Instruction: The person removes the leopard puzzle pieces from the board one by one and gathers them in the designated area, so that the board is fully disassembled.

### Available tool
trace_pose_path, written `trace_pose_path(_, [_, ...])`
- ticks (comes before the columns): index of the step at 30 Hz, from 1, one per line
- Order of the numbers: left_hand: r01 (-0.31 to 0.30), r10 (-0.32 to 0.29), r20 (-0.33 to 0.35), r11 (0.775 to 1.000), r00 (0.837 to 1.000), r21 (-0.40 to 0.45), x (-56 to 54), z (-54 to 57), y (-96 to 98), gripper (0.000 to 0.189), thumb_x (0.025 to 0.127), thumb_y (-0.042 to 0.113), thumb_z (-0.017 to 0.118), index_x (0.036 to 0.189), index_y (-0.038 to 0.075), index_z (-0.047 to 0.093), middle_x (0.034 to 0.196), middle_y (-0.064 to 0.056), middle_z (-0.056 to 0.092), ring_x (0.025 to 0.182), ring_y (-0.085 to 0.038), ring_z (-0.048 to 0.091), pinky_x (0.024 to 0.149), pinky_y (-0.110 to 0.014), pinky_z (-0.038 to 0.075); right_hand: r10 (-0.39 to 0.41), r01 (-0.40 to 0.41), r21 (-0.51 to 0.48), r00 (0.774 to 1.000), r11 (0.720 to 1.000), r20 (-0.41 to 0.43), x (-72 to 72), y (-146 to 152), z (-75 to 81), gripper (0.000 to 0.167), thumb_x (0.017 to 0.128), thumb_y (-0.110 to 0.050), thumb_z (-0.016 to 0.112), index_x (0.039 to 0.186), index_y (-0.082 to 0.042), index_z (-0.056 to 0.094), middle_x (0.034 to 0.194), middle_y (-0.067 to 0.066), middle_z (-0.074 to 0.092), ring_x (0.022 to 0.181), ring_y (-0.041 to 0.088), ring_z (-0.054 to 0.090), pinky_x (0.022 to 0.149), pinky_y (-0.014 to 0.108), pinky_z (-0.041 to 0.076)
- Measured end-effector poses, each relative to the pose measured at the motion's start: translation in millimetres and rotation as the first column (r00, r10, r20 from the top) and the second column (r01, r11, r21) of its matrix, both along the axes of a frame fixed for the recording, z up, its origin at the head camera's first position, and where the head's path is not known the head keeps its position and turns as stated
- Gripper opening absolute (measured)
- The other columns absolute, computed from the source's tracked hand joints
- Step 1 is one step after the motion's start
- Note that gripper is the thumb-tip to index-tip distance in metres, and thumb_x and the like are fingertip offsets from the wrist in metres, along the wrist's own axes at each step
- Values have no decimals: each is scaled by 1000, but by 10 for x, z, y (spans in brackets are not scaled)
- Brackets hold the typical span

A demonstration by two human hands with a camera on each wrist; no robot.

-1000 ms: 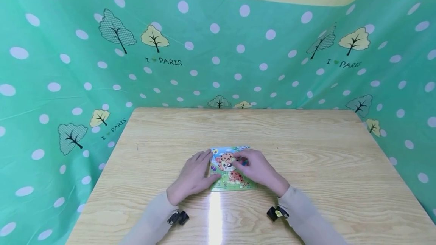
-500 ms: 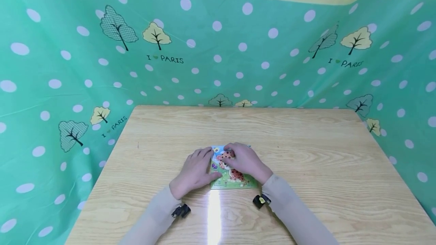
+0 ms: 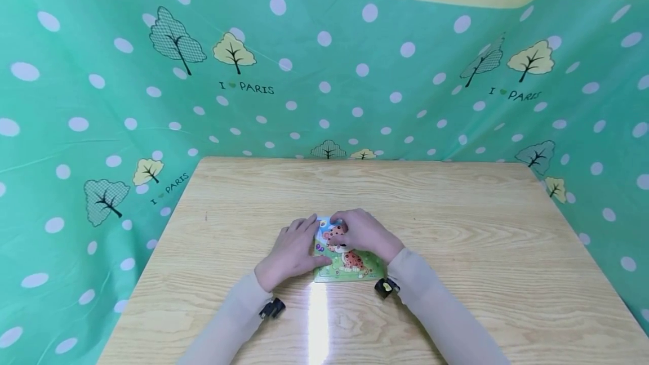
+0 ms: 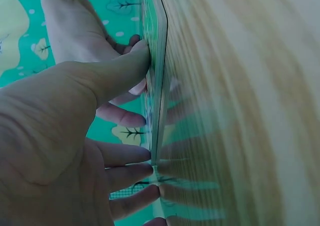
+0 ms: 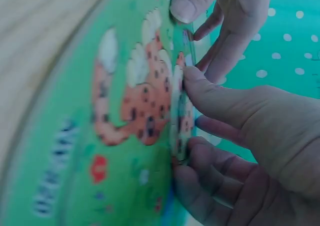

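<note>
A flat puzzle board (image 3: 329, 274) printed with a spotted leopard cub on green grass lies on the table. My left hand (image 3: 289, 257) rests along its left side, the thumb on the picture and the other fingers, fairly straight, at the edge, as the left wrist view also shows. Over the upper part of the board, my right hand (image 3: 366, 235) pinches a spotted puzzle piece (image 5: 182, 105) between thumb and fingers. In the right wrist view that piece stands slightly proud of the picture. Part of the cub's head is hidden by the right hand in the head view.
The wooden table (image 3: 456, 213) stretches out around the board on all sides. Behind it hangs a green curtain (image 3: 324, 61) with white dots and printed trees. A bright light streak (image 3: 319, 320) reflects off the tabletop in front of the board.
My right hand has moved left across the board from its right side to over the cub's head, then stayed nearly still. The left hand keeps its place at the left edge.
</note>
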State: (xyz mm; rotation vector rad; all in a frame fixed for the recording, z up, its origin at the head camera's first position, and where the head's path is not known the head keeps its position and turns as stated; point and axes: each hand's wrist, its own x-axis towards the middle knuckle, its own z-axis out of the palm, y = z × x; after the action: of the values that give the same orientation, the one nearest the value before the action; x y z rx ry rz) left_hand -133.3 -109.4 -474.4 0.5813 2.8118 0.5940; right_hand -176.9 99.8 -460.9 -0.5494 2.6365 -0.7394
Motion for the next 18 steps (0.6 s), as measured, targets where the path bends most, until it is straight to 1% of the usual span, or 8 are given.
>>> trace_pose_path(4, [-4, 4, 10, 1000, 1000, 2, -18, 6, 4, 105, 86, 58, 83, 162, 2, 40, 172, -18, 36, 155, -46, 38, 123, -67, 35, 4, -5, 8, 999, 1000, 53, -41, -37, 75, 56, 88, -31, 89, 136, -8, 70, 81, 0, 68, 68, 13, 58, 63, 29, 50])
trace_pose_path(8, [-4, 4, 16, 1000, 1000, 3, -25, 10, 11, 105, 86, 59, 84, 162, 1, 40, 172, -17, 37, 154, -45, 38, 123, -66, 35, 10, -9, -7, 996, 1000, 93, -107, -51, 114, 57, 85, -28, 92, 131, -5, 68, 76, 2, 65, 63, 14, 56, 59, 29, 47])
trace_pose_path(12, [-15, 15, 22, 1000, 1000, -8, -28, 6, 12, 106, 85, 59, 84, 163, 1, 39, 172, -16, 37, 155, -44, 38, 124, -65, 35, 25, -19, -41, 989, 999, 149, -168, -40, 72, 55, 86, -27, 91, 130, -6, 65, 71, -1, 60, 59, 13, 52, 55, 26, 44])
trace_pose_path(15, [-26, 27, 24, 1000, 999, -15, -34, -2, 11, 107, 84, 59, 84, 163, 2, 39, 172, -15, 38, 155, -43, 38, 124, -65, 35, 12, 5, -81, 977, 997, 211, -192, -23, 25, 53, 88, -25, 89, 130, -9, 62, 68, -2, 57, 57, 12, 50, 53, 26, 42])
trace_pose_path(18, [-31, 31, 28, 999, 999, -13, -40, -5, 13, 108, 84, 59, 85, 163, 2, 39, 172, -15, 38, 155, -44, 38, 124, -65, 35, -9, 34, -100, 970, 994, 245, -197, -12, -9, 52, 88, -23, 89, 130, -11, 60, 67, -2, 55, 55, 12, 49, 51, 25, 41])
